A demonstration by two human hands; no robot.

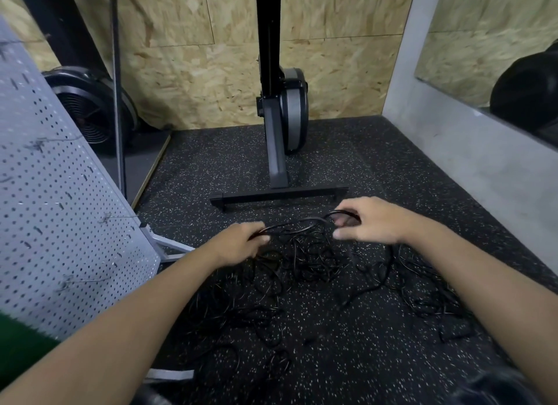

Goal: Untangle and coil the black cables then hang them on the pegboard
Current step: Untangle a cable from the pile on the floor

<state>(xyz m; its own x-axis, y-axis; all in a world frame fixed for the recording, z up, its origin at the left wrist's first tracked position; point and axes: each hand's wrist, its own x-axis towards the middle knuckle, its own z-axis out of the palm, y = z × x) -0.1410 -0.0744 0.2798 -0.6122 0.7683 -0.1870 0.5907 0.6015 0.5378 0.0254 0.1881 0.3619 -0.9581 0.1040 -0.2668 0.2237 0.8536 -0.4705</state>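
Your left hand (241, 243) and right hand (367, 220) each pinch one raised strand, stretched between them to draw it free of the tangled black cables (302, 271) heaped on the speckled rubber floor (347, 157), while the grey pegboard (60, 208) leans at your left, its hooks bare.

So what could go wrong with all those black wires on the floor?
1. The left hand and right hand hold one strand that seems to run into the tangle of black cables; pulling hard may tighten the knots.
2. Loose loops lie near the exercise machine's base bar and could snag on it.
3. Black cables on the dark speckled floor are hard to see, so a foot might catch them.
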